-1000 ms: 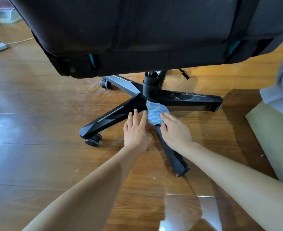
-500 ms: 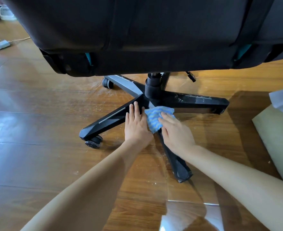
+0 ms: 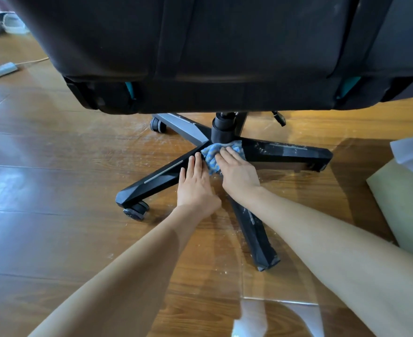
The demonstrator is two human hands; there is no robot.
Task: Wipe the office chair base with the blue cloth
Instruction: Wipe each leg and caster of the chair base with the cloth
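Underfoot, glossy wood floor (image 3: 54,239) w/ clear mat (image 3: 285,319), chair base (image 3: 285,152) dusty.

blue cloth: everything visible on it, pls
The blue cloth is soft-looking fabric with light and darker blue wavy stripes, bunched rather than spread flat. It lies on the black chair base at the hub, just below the central column. The right hand presses on it, hiding part; the left hand lies alongside its left edge.

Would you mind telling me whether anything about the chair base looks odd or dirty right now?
Yes: whitish dusty smears mark the right leg and the near leg of the chair base, with pale specks on the floor beside them.
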